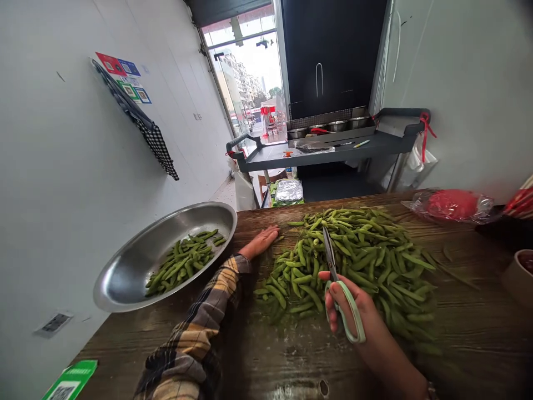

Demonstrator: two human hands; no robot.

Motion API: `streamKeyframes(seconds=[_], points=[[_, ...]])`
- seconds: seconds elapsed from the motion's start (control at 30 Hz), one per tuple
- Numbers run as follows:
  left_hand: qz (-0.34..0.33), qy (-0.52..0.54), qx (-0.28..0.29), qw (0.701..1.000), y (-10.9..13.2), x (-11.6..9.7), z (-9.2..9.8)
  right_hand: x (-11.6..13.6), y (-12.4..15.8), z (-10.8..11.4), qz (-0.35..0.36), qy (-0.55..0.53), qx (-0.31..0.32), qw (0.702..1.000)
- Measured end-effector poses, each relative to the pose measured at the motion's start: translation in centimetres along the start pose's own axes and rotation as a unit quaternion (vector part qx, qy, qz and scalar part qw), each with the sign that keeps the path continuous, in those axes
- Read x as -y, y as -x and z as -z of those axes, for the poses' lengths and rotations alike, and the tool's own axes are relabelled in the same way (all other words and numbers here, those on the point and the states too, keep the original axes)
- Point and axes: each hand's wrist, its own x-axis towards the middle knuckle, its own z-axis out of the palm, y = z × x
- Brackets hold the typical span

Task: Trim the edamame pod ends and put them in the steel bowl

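Observation:
A heap of green edamame pods spreads over the dark wooden table. My right hand is closed around the pale green handles of a pair of scissors. Their metal blades look nearly together and point away from me, above the pods. At the heap's left edge my left hand lies low over the wood, fingers stretched out and holding nothing that I can see. A stray pod is close to its fingertips. To the left, a large oval steel basin contains a smaller batch of pods.
A red bundle in clear plastic sits at the table's far right, with a brown bowl nearer. A green QR card lies at the near left corner. Beyond the table stands a grey cart bearing metal bowls.

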Motion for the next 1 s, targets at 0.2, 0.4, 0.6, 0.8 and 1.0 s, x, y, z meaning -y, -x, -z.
streamKeyframes(seconds=[0.2,0.4,0.6,0.8,1.0], points=[[-0.027,0.055,-0.059,0.996,0.1,-2.5,0.6,0.9,0.0,-0.1,0.005,0.000,-0.009,1.000],[0.052,0.027,-0.135,0.989,-5.1,0.3,3.2,0.3,-0.6,0.1,0.002,0.013,-0.007,1.000],[0.017,0.038,-0.071,0.997,-6.3,1.0,1.6,0.4,-0.4,0.1,-0.015,0.013,-0.004,1.000],[-0.048,0.053,0.003,0.997,0.3,-1.5,0.3,1.6,0.1,-0.4,0.006,0.042,-0.016,0.999],[-0.030,0.119,-0.018,0.992,8.0,-6.9,-3.7,2.0,0.3,0.1,0.042,0.061,0.004,0.997]])
